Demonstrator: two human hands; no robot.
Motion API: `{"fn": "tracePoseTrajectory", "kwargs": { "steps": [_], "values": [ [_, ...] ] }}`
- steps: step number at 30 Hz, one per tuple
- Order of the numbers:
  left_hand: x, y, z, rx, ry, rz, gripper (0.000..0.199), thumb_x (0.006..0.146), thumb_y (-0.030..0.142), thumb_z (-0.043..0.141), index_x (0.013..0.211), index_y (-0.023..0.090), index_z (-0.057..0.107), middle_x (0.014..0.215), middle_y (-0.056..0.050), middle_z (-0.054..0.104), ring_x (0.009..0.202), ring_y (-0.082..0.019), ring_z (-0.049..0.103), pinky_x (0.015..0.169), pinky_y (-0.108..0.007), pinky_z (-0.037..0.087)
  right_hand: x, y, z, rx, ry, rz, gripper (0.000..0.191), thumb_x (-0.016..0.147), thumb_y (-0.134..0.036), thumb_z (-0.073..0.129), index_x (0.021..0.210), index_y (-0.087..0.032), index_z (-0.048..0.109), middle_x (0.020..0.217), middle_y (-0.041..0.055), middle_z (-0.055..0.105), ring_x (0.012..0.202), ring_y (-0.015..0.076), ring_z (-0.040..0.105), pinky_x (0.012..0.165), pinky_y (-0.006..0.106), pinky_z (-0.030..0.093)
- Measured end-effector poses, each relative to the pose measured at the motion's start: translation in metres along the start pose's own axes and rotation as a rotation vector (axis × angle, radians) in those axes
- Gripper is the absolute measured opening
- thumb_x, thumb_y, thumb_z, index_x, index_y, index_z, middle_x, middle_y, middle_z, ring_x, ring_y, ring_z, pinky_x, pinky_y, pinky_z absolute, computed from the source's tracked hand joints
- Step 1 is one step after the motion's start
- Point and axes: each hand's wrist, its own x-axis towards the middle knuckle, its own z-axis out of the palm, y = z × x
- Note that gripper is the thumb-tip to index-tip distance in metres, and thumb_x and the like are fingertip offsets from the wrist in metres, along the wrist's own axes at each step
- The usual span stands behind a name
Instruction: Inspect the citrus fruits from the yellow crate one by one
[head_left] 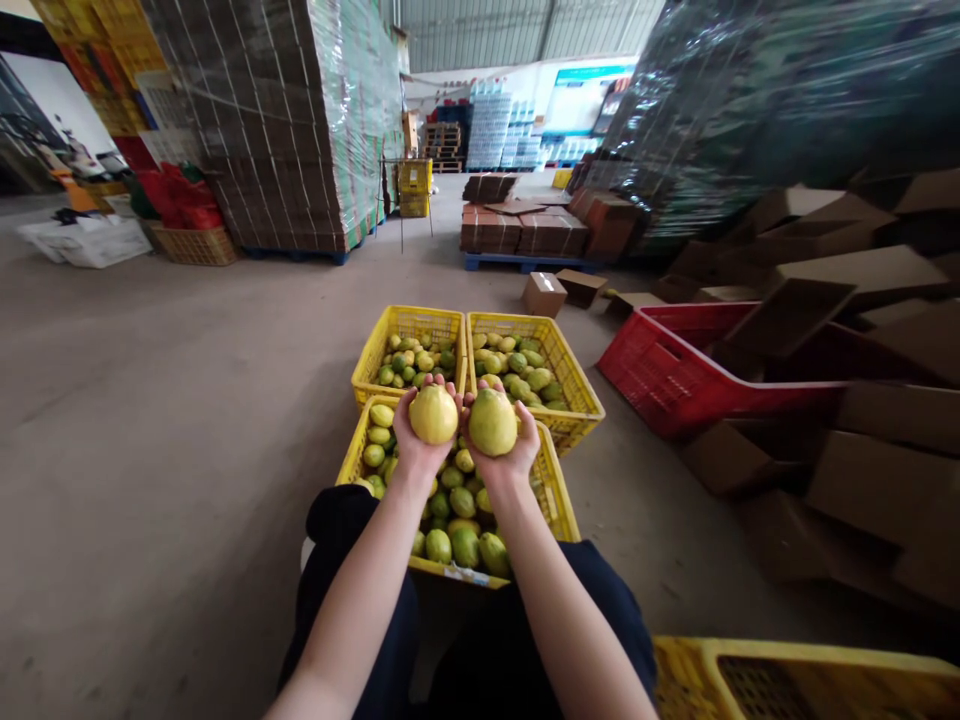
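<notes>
Side by side above the front yellow crate point(559, 500), my two hands are cupped with palms up. A round, pale yellow, lemon-like fruit point(433, 415) rests in my left hand point(420, 455), its fingers curled around the far side. My right hand point(514, 460) cradles a slightly larger yellow-green, lemon-like fruit point(492, 422). Beneath them, the front crate holds many green and yellow fruits point(465, 545), partly hidden by my forearms. Just beyond stand a back left crate point(361, 365) and a back right crate point(581, 395), both containing similar fruits.
To the right, a red crate point(645, 370) holds cardboard boxes, with more boxes point(885, 480) piled around it. Another yellow crate point(825, 655) lies at lower right. Ahead are flattened cartons point(551, 235) on a blue pallet; tall wrapped stacks point(277, 130) stand on both sides.
</notes>
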Motion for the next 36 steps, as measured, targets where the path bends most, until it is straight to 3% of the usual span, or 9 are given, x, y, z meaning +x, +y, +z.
{"fn": "tracePoseTrajectory", "kwargs": {
  "steps": [7, 19, 30, 36],
  "values": [
    [-0.003, -0.004, 0.004, 0.052, 0.055, 0.012, 0.03, 0.091, 0.023, 0.046, 0.074, 0.017, 0.069, 0.075, -0.004, 0.071, 0.072, -0.015, 0.069, 0.074, -0.027, 0.055, -0.002, 0.0, 0.006, 0.027, 0.075, -0.018, 0.026, 0.072, -0.028, 0.06, 0.097, -0.022, 0.067, 0.087, 0.0012, 0.077, 0.07, 0.0209, 0.072, 0.072, 0.039, 0.063],
    [0.003, -0.005, -0.001, 0.04, 0.07, 0.023, 0.023, 0.086, 0.02, 0.049, 0.075, 0.017, 0.069, 0.077, -0.004, 0.07, 0.075, -0.016, 0.068, 0.08, -0.03, 0.055, -0.004, 0.004, 0.009, 0.0, 0.124, -0.042, 0.023, 0.07, -0.025, 0.059, 0.092, -0.023, 0.067, 0.082, -0.0016, 0.075, 0.065, 0.0182, 0.07, 0.078, 0.039, 0.062],
    [0.006, -0.004, -0.008, 0.045, -0.051, -0.007, 0.028, 0.085, 0.024, 0.048, 0.098, 0.017, 0.072, 0.096, -0.007, 0.075, 0.091, -0.021, 0.071, 0.086, -0.035, 0.056, 0.001, 0.003, 0.0, 0.003, 0.09, -0.038, 0.029, 0.076, -0.031, 0.059, 0.102, -0.021, 0.068, 0.089, 0.0015, 0.077, 0.074, 0.0202, 0.072, 0.082, 0.04, 0.061],
    [0.007, -0.003, -0.01, 0.025, -0.046, -0.023, 0.029, 0.084, 0.024, 0.049, 0.101, 0.017, 0.071, 0.095, -0.007, 0.075, 0.089, -0.02, 0.071, 0.084, -0.033, 0.057, 0.003, 0.003, -0.003, 0.008, 0.091, -0.038, 0.029, 0.077, -0.031, 0.058, 0.102, -0.021, 0.068, 0.087, 0.0013, 0.077, 0.072, 0.0202, 0.073, 0.082, 0.041, 0.061]
  ]
}}
